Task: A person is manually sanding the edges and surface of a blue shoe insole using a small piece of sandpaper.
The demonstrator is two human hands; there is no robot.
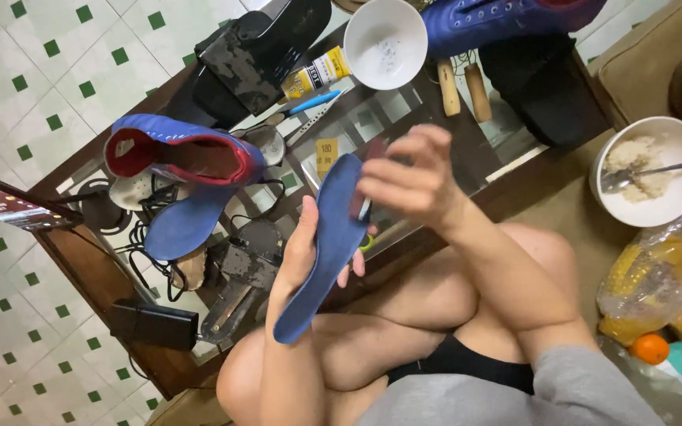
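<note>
Currently holding a blue insole (327, 244) upright-tilted in the left hand (303, 251), palm cupped behind it, thumb on one edge, fingertips wrapping round the other edge. Gripping firmly, insole off the table and above the knees, roughly at frame centre. Pressing or rubbing the upper end of the insole with the right hand (410, 175), fingers (380, 188) curled and bunched at the insole's 1 o'clock corner; possibly pinching something small and dark there, but blurred, cannot tell what, nor whether closed on anything.

Lying at 9 o'clock from the insole: blue shoe (179, 177) with red lining, opening upward, on the glass table (515, 185). Resting at 12 o'clock: glue tube (317, 75), yellow-labelled, just beside a white bowl (384, 41). Showing at 1 o'clock: second blue shoe (507, 17), partly cut off by the frame edge. Sitting at 3 o'clock, well apart: bowl of rice (657, 170) with a spoon.

Judging the step in hand: working the insole's surface at the toe end, likely cleaning or preparing it, shoe standing empty nearby. Judging the next move: requiring a steady left-hand hold, even finger pressure along the remaining length, and keeping the insole clear of the cluttered table.
</note>
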